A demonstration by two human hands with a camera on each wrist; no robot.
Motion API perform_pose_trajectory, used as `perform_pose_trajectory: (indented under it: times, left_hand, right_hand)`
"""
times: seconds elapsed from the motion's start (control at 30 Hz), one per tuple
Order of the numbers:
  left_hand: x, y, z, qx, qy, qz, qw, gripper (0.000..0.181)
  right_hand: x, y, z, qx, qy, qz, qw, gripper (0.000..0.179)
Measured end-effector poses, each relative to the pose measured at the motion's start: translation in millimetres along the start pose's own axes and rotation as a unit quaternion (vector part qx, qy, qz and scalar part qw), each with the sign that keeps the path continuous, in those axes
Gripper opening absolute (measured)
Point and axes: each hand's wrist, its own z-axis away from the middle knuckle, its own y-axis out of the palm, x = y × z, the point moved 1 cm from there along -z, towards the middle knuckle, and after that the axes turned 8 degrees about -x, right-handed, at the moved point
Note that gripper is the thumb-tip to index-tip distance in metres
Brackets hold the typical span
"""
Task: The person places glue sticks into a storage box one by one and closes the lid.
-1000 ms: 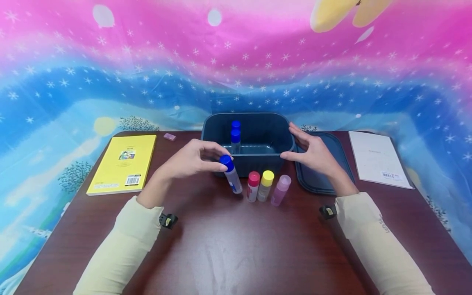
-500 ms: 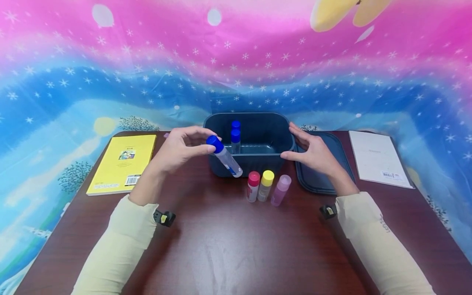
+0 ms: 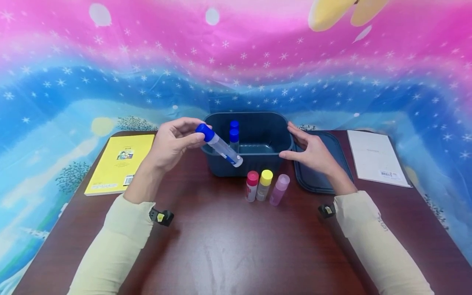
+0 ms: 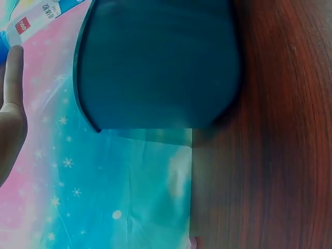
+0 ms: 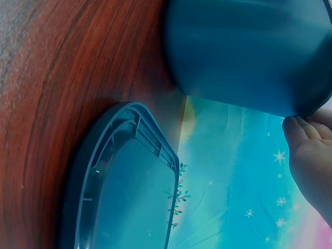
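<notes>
"On the brown wood-grain table (image 3: 236,246), how stands the dark blue-grey, rounded plastic bin (image 3: 254,162)?"

"Upright. The right hand (image 3: 311,151) rests against its right end, thumb and fingers apart."

"And the left hand (image 3: 171,144)?"

"Clamped on a clear, blue-capped plastic tube (image 3: 222,148), raised higher this past second, tilted near the front rim. Judgement: lift achieved; it is not inside with two similar blue-capped tubes (image 3: 234,135)."

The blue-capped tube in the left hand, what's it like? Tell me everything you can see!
The blue-capped tube is slim and see-through, seemingly plastic, with a whitish bottom. Its label shows blue, a red patch and some writing. The left hand pinches its cap. It tilts in the air, cap up toward the left, bottom down toward the right, overlapping the bin in the head view; I can't tell whether they touch.
</notes>
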Motion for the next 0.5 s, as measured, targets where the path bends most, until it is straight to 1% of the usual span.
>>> perform_pose_trajectory:
  times: [0.1,0.27,0.4,0.5]
  left_hand:
    - [-2.1,1.3,-2.7,-0.003,0.013,0.026,0.9996,0.022]
    - [-6.1,3.2,-4.7,-0.016,0.033,0.031,0.9988,0.024]
    - [-6.6,2.9,-5.3,-0.029,0.032,0.032,0.9985,0.025]
    - [-5.4,3.4,-6.2,-0.041,0.029,0.021,0.9985,0.025]
  right_hand:
    - [1.2,-0.6,0.1,-0.001,0.002,-0.004,1.0000,0.086]
    - [1.2,-0.8,-0.5,-0.004,0.007,-0.003,1.0000,0.085]
    - [-0.5,0.0,-0.7,-0.003,0.007,-0.005,1.0000,0.085]
    - [-1.2,0.3,-0.3,-0.004,0.007,-0.007,0.9999,0.085]
